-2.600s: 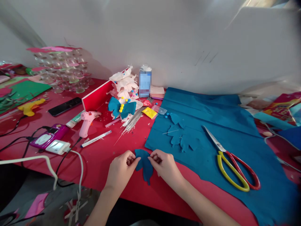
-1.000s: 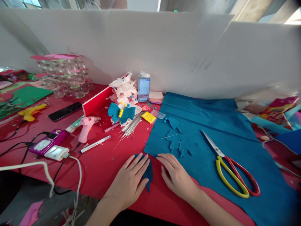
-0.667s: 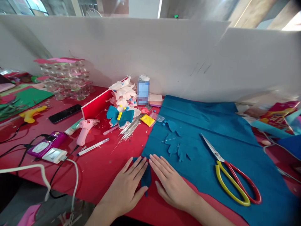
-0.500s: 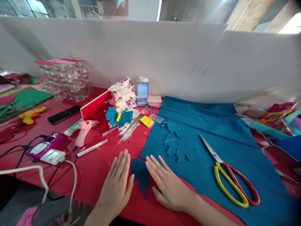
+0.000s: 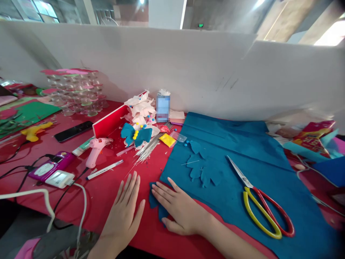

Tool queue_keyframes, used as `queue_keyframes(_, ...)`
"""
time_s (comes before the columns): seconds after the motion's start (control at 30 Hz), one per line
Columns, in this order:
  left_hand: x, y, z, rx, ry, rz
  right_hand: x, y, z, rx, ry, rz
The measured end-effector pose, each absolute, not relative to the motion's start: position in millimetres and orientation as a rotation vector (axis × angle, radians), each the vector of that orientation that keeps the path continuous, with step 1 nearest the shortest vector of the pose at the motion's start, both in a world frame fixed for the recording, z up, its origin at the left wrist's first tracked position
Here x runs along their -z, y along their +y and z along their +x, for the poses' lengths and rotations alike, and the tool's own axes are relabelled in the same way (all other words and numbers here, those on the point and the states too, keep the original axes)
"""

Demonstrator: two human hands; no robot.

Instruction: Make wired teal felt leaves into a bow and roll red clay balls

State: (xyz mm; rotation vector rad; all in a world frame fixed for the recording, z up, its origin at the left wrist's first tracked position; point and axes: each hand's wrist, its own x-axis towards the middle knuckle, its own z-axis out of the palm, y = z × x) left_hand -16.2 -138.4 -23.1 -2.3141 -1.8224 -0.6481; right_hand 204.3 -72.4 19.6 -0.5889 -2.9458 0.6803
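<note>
My right hand point(image 5: 178, 207) lies flat, fingers stretched out, on a small teal felt cut-out point(image 5: 154, 201) at the near edge of the red table point(image 5: 113, 181); most of the piece is hidden under the palm. My left hand point(image 5: 124, 212) rests flat on the red cloth just left of it, fingers apart and holding nothing. A large teal felt sheet point(image 5: 242, 169) spreads to the right, with several cut teal shapes point(image 5: 205, 171) lying on it.
Yellow-and-red scissors point(image 5: 258, 205) lie on the sheet. Further back are a pink glue gun point(image 5: 95, 147), a white pen point(image 5: 104, 169), a wire bundle point(image 5: 147, 149), a teal bow with yellow beads point(image 5: 136, 133), a phone point(image 5: 73, 131), a purple device point(image 5: 51, 167), cables and a white partition point(image 5: 188, 72).
Both hands went from pinching the cut-out to lying flat on it. The left hand then slid off to the left, and the right hand moved left onto the piece.
</note>
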Motion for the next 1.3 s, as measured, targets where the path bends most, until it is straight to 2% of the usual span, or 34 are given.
queue_keyframes(0.43, 24.0, -139.4, -14.2, 0.507, -1.685, -2.389, -15.9, -77.8, 201.4, -0.683, -2.920, -0.631)
queue_keyframes(0.53, 23.6, -141.2, -15.0, 0.546, -1.718, -2.384, -14.6, -68.9, 213.2, -0.467, -2.794, -0.690)
queue_keyframes(0.67, 17.4, -141.4, -16.1, 0.503, -1.633, -2.435, -18.7, -21.7, 254.7, 0.003, -2.435, -1.290)
queue_keyframes(0.77, 11.0, -140.5, -16.3, 0.398, -1.472, -2.531, -18.5, 18.2, 287.9, 0.089, -2.499, -1.421)
queue_keyframes(0.97, 7.4, -140.9, -14.7, 0.419, -1.498, -2.574, -12.4, 48.9, 309.5, 0.048, -2.723, -1.270)
queue_keyframes(1.13, 10.5, -143.8, -14.4, 0.578, -1.720, -2.463, -38.7, 26.4, 286.4, -0.009, -2.835, -1.057)
queue_keyframes(1.2, 11.5, -144.3, -14.9, 0.623, -1.771, -2.428, -48.6, 4.7, 266.6, -0.001, -2.929, -0.759)
queue_keyframes(1.3, 11.0, -144.6, -15.3, 0.636, -1.765, -2.440, -51.3, -24.6, 237.9, 0.181, -3.018, -0.333)
